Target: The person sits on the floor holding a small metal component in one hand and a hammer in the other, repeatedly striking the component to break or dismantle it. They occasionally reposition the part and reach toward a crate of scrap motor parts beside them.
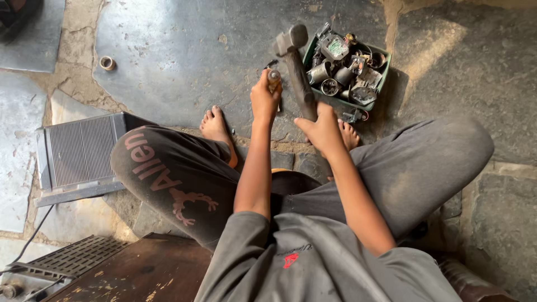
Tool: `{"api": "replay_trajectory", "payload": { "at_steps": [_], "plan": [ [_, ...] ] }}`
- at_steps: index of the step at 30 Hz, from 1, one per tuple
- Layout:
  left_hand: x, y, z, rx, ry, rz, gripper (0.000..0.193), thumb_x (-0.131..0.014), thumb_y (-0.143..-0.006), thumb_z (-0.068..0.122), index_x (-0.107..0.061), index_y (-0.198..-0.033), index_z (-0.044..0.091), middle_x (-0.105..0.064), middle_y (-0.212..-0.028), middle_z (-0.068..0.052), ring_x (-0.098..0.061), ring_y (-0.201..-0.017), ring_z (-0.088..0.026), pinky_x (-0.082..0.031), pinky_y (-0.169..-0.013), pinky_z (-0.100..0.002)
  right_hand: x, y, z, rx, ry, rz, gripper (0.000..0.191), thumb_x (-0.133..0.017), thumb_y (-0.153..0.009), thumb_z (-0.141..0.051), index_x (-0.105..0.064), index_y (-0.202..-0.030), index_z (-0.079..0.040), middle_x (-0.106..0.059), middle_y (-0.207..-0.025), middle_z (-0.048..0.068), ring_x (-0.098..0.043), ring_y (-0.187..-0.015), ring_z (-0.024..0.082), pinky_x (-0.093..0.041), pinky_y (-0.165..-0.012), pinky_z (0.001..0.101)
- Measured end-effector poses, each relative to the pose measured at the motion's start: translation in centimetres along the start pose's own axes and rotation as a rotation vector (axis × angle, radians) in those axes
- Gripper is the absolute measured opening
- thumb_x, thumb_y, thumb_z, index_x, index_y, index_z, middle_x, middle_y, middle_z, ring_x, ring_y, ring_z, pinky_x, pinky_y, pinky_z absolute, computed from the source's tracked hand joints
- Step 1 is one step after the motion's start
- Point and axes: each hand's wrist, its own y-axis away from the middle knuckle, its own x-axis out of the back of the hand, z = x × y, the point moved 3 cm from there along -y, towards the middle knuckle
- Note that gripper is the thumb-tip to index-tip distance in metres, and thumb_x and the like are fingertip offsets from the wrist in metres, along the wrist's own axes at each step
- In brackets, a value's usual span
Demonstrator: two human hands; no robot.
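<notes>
I sit on a low seat with both bare feet on a stone floor. My right hand (323,130) grips the dark wooden handle of a hammer (295,62), whose grey metal head points away from me. My left hand (264,99) is closed around a small metal cylinder (273,77), held upright just left of the hammer handle. My left foot (215,126) rests left of that hand. My right foot (349,134) shows partly behind my right hand.
A green tray (380,78) holding several small metal and electrical parts sits beyond the hammer. A finned radiator panel (78,150) lies at left. A small metal ring (107,62) lies far left. A rusty metal surface (140,271) and a grille (72,257) lie at lower left.
</notes>
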Motion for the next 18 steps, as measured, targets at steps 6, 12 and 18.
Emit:
{"api": "replay_trajectory", "payload": {
  "at_steps": [6,12,18],
  "plan": [
    [-1.0,0.3,-1.2,0.121,0.019,-0.007,0.028,-0.076,-0.091,0.023,-0.060,-0.110,0.010,-0.073,-0.090,-0.022,-0.068,-0.089,-0.048,-0.054,-0.070,-0.050,0.7,1.4,-1.1,0.492,0.276,0.237,0.022,-0.072,-0.086,-0.010,-0.063,-0.103,0.001,-0.062,-0.076,0.013,-0.063,-0.064,0.030,-0.051,-0.063,0.0433],
    [0.0,0.0,-2.0,0.114,0.028,0.040,0.030,-0.075,-0.087,0.021,-0.059,-0.109,0.009,-0.072,-0.086,-0.022,-0.067,-0.085,-0.048,-0.053,-0.069,-0.051,-1.1,-0.8,3.0,-0.088,0.163,-0.049,0.033,-0.079,-0.082,-0.017,-0.060,-0.105,-0.002,-0.058,-0.063,0.006,-0.057,-0.047,0.018,-0.045,-0.044,0.0375],
    [-0.2,-0.7,-0.7,0.040,-0.021,0.019,0.030,-0.077,-0.090,0.020,-0.058,-0.110,0.008,-0.071,-0.084,-0.022,-0.067,-0.083,-0.047,-0.052,-0.066,-0.051,0.7,-0.8,3.1,-0.055,-0.018,0.024,0.028,-0.077,-0.088,-0.016,-0.054,-0.098,-0.002,-0.054,-0.061,0.002,-0.054,-0.046,0.011,-0.044,-0.040,0.0308]
  ]
}}
